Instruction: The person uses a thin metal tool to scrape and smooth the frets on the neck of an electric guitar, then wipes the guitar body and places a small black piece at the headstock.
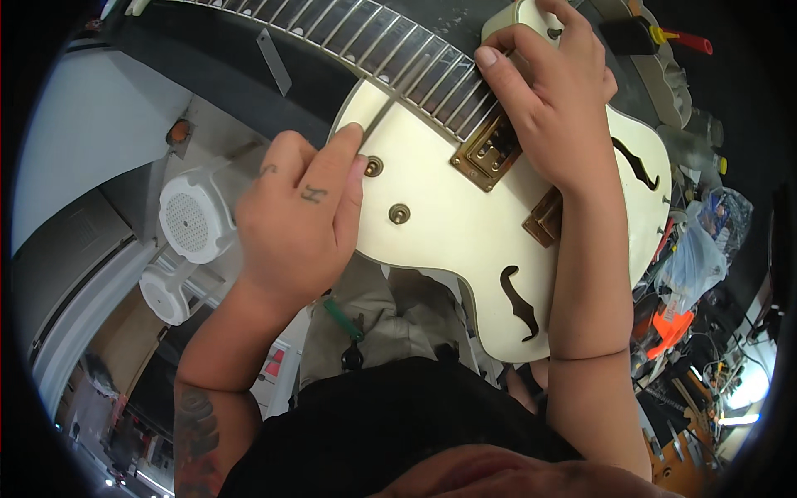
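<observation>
A cream hollow-body electric guitar (440, 224) lies face up before me, with no strings over its frets. My left hand (303, 203) is closed around a narrow metal file (384, 117), which slants up across the edge of the fretboard (407, 62) and onto the frets. Over the upper body and the fretboard's end lies my right hand (552, 91), its bent fingers gripping the guitar by the upper horn. Below its thumb sits a brass-coloured pickup (488, 153); a second pickup (544, 217) is partly hidden by my right forearm. Two bare control shafts stand near my left hand.
A flat metal strip (275, 62) lies on the dark bench left of the neck. White stools (196, 217) stand on the floor at left. At right are a red-handled tool (687, 41), plastic bags (697, 257), an orange object (669, 330) and cluttered tools.
</observation>
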`<act>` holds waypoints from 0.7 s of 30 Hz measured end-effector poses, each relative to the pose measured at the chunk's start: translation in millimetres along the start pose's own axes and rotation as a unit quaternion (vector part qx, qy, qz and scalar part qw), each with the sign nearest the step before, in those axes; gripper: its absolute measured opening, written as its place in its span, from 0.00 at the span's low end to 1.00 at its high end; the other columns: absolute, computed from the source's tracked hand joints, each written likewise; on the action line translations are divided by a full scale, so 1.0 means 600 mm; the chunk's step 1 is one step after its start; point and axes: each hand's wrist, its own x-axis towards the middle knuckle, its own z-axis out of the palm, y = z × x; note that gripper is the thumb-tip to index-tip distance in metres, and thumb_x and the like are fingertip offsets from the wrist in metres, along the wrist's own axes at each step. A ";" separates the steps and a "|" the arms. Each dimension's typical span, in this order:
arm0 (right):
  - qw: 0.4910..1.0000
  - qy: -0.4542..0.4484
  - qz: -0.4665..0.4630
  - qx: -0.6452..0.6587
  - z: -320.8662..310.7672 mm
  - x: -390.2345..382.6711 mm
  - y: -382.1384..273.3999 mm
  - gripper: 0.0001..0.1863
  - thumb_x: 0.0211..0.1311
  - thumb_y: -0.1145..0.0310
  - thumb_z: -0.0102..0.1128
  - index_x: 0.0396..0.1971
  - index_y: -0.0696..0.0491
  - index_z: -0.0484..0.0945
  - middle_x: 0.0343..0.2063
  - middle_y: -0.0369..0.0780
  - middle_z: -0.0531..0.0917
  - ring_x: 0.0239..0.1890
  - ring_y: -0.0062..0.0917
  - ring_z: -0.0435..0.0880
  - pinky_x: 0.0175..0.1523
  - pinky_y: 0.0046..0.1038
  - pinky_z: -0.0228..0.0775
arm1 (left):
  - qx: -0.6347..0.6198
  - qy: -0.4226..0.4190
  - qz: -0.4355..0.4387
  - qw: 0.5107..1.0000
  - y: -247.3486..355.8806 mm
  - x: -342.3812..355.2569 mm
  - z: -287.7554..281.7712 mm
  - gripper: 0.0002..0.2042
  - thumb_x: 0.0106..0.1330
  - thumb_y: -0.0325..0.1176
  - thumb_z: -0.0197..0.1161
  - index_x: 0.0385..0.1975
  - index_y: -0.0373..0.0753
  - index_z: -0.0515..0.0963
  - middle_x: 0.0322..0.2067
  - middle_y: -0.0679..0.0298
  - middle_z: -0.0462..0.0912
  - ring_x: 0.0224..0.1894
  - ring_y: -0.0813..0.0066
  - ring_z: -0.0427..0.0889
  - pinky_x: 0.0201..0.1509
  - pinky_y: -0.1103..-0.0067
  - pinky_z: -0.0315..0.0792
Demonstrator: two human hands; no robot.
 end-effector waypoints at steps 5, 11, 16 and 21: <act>0.998 0.035 -0.018 -0.041 0.021 -0.005 0.029 0.16 0.78 0.47 0.64 0.50 0.42 0.91 0.76 0.49 0.72 0.80 0.48 0.65 0.80 0.55 0.47 | 0.005 0.041 0.037 0.998 -0.005 0.002 0.009 0.17 0.64 0.23 0.75 0.54 0.34 0.90 0.32 0.63 0.76 0.28 0.69 0.80 0.28 0.72 0.73; 1.000 0.018 0.008 -0.015 0.016 -0.002 0.027 0.19 0.74 0.45 0.66 0.52 0.41 0.92 0.76 0.49 0.72 0.80 0.49 0.63 0.79 0.60 0.45 | -0.045 0.074 0.069 0.994 -0.024 0.021 0.019 0.22 0.61 0.17 0.76 0.57 0.35 0.90 0.39 0.61 0.81 0.25 0.74 0.75 0.28 0.77 0.72; 1.000 0.025 -0.008 -0.001 0.019 0.003 0.025 0.16 0.79 0.49 0.65 0.50 0.42 0.92 0.74 0.50 0.75 0.75 0.49 0.72 0.79 0.50 0.55 | -0.021 0.055 0.079 0.995 -0.025 0.008 0.010 0.25 0.57 0.18 0.77 0.58 0.37 0.90 0.39 0.64 0.83 0.25 0.75 0.75 0.27 0.76 0.71; 0.999 0.035 -0.007 -0.039 0.016 0.000 0.027 0.16 0.78 0.47 0.66 0.50 0.41 0.92 0.75 0.50 0.74 0.78 0.48 0.68 0.81 0.52 0.49 | -0.019 0.059 0.078 0.995 -0.017 0.009 0.004 0.25 0.59 0.19 0.78 0.59 0.39 0.90 0.38 0.62 0.84 0.27 0.71 0.80 0.30 0.74 0.74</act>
